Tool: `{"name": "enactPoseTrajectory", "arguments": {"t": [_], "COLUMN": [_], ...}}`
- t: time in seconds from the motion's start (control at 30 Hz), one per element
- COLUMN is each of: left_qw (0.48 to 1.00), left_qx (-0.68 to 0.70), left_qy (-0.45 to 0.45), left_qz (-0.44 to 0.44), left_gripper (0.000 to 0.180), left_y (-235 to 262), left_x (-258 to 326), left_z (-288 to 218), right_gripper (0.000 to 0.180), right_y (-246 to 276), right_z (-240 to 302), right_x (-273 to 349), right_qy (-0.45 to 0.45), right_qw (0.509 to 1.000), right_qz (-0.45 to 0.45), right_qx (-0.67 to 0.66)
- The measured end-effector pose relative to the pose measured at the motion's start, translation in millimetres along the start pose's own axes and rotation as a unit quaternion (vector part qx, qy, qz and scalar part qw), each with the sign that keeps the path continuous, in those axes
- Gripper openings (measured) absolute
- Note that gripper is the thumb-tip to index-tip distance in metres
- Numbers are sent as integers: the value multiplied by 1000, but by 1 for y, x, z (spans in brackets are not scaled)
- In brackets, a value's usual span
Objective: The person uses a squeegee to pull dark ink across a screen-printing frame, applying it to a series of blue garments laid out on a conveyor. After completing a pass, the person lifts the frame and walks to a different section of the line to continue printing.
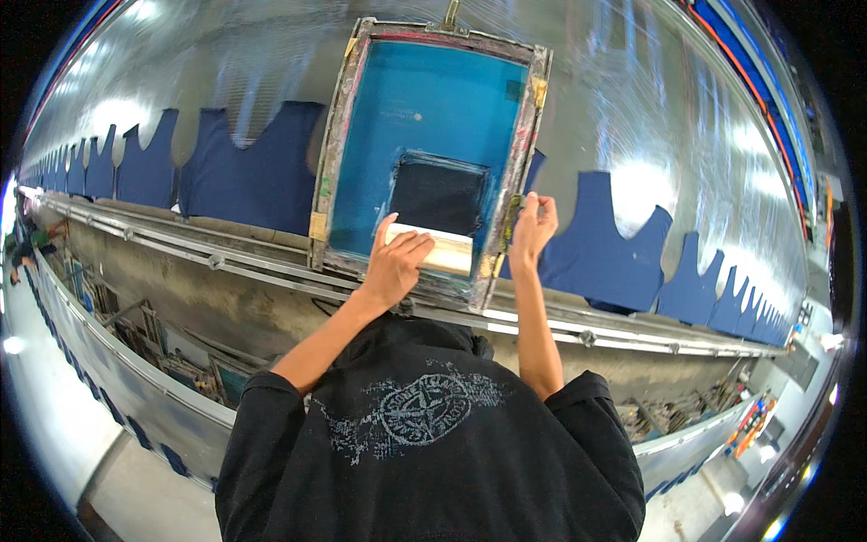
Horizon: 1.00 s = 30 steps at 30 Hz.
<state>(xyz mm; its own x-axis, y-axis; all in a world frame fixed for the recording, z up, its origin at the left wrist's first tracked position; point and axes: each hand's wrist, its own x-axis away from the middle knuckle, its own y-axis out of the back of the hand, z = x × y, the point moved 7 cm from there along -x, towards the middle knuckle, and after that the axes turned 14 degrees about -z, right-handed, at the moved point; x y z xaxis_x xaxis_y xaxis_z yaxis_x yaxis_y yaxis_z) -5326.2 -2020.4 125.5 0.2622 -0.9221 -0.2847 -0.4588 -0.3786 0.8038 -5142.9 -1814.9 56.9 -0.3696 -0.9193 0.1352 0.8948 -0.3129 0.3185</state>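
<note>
A screen printing frame (339, 163) with blue mesh (433, 95) lies tilted on the long table. Low on its mesh is a dark rectangular ink patch (440, 194). My left hand (395, 262) is closed around a pale squeegee (447, 250), which rests along the near edge of that patch. At the frame's right side, my right hand (535, 233) has its fingers curled against the edge, beside a yellowish stained spot. Navy cut fabric pieces (248, 172) lie to the left of the frame, and a similar fabric piece (601, 248) sits partly beneath its right side.
A shiny table surface (623, 90) runs left and right with rows of navy pieces. A metal rail (244, 268) follows its near edge. Behind my black shirt (433, 452) stands another long table (172, 379). At far left, another person (32, 237) is partly visible.
</note>
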Motion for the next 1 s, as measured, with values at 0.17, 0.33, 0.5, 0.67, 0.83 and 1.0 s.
{"name": "enactPoseTrajectory", "arguments": {"t": [0.17, 0.33, 0.5, 0.67, 0.83, 1.0], "left_qw": [999, 997, 998, 990, 978, 985], "left_qx": [-40, -74, -57, -31, -53, -91], "left_qy": [13, 30, 16, 25, -31, -46], "left_qz": [20, -3, 23, 139, 199, 136], "left_gripper": [31, 42, 39, 32, 13, 16], "left_y": [82, 173, 196, 185, 179, 163], "left_x": [25, 60, 61, 40, -42, -116], "left_z": [131, 258, 300, 317, 346, 369], "right_gripper": [26, 28, 27, 24, 36, 25], "right_y": [-119, -220, -260, -267, -286, -358], "right_z": [-10, -1, 15, 18, 115, 143], "right_x": [116, 237, 270, 267, 280, 310], "right_qy": [-4, -34, 75, 94, 383, 461], "right_qw": [996, 993, 997, 981, 895, 801], "right_qz": [56, 77, 15, 40, 81, 334], "right_qx": [-71, -81, 6, 163, 213, 185]}}
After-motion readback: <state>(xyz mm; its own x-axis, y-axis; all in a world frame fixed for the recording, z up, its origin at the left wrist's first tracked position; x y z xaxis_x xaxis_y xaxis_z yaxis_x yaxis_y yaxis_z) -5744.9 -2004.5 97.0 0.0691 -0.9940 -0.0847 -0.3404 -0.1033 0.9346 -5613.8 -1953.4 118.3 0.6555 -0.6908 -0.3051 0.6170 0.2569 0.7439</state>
